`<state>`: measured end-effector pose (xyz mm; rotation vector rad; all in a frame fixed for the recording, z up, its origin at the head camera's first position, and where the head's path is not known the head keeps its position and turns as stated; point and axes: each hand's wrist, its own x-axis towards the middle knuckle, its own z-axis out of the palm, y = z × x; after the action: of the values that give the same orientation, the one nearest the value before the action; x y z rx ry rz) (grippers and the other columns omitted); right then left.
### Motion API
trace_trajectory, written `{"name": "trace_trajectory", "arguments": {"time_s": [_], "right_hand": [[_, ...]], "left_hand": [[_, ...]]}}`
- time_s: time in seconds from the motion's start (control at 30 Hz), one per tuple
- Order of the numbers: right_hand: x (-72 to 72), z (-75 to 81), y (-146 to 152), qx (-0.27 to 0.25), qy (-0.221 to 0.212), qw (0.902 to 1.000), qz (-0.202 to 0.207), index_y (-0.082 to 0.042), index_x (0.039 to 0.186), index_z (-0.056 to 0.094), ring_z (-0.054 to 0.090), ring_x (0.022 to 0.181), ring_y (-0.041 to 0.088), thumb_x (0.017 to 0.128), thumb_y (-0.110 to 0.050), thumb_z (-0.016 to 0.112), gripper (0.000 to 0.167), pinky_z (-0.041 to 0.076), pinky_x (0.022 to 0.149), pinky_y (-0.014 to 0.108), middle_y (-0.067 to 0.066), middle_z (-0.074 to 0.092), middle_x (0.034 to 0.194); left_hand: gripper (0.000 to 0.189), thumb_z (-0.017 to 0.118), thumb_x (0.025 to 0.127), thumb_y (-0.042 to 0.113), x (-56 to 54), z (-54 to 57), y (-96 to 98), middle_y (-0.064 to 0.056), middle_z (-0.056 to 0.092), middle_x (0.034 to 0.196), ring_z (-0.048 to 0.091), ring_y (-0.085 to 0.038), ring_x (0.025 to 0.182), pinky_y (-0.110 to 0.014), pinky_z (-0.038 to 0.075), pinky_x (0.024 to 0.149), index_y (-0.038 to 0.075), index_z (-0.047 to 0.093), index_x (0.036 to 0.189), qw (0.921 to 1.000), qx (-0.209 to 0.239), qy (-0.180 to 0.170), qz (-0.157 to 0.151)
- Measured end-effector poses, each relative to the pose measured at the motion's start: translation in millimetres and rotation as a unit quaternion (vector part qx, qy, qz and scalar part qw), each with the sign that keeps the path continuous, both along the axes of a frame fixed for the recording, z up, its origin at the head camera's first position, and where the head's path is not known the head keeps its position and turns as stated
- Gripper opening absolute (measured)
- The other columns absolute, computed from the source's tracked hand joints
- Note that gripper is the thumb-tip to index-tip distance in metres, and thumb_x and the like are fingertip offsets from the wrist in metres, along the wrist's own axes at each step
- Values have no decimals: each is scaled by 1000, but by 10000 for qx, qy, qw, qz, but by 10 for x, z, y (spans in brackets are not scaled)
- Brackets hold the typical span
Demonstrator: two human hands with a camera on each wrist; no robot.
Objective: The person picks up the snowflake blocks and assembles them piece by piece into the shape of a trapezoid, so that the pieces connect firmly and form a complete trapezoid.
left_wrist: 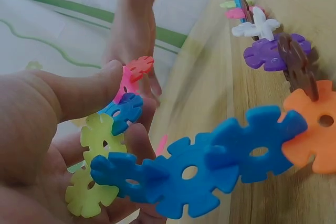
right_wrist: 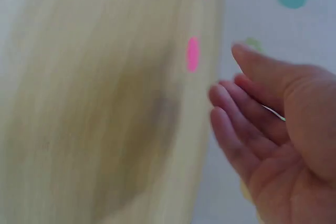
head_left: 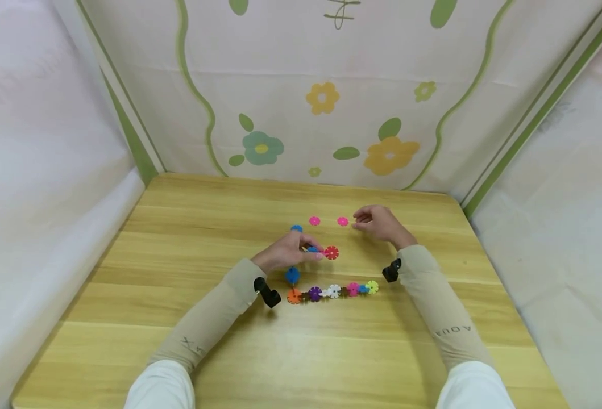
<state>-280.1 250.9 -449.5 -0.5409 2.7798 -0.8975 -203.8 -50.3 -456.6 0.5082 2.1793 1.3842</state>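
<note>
A chain of interlocking plastic snowflake discs winds across the table and up into my left hand (head_left: 282,253). Thumb and fingers there pinch it around a pink disc (left_wrist: 125,88), beside the red disc (head_left: 331,253) at its end. Blue discs (left_wrist: 181,174) and yellow-green discs (left_wrist: 94,187) run below that grip, past the palm. From an orange disc (head_left: 294,296) the chain continues right through purple (head_left: 315,293) and white (head_left: 333,291) discs to a yellow-green disc (head_left: 372,287). My right hand (head_left: 380,223), fingers relaxed and holding nothing, hovers just right of a loose pink disc (head_left: 343,221).
Another loose pink disc (head_left: 314,221) lies farther left on the wooden table (head_left: 203,324). A white cloth backdrop (head_left: 280,102) printed with flowers rises at the table's far edge, with white sheets on both sides. Each wrist wears a black camera mount (head_left: 267,292).
</note>
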Motion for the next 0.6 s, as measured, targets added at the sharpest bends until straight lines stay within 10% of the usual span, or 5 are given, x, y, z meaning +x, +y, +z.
{"name": "trace_trajectory", "arguments": {"time_s": [0.27,0.6], "right_hand": [[-233,-260,-102,299,291,9990,169,3,142,62,68,123,40,101,-12,73,45,55,107,53,24,66,141],[-259,-337,-189,690,427,9963,291,-2,135,70,71,116,33,101,-11,73,36,57,104,50,18,73,129]], "left_hand": [[25,74,101,32,14,6,25,-5,69,124,55,-21,100,-31,48,80,15,77,118,9999,33,94,-63],[25,74,101,32,11,-1,14,-6,67,128,57,-23,105,-33,49,84,15,76,119,9999,42,13,-139]]}}
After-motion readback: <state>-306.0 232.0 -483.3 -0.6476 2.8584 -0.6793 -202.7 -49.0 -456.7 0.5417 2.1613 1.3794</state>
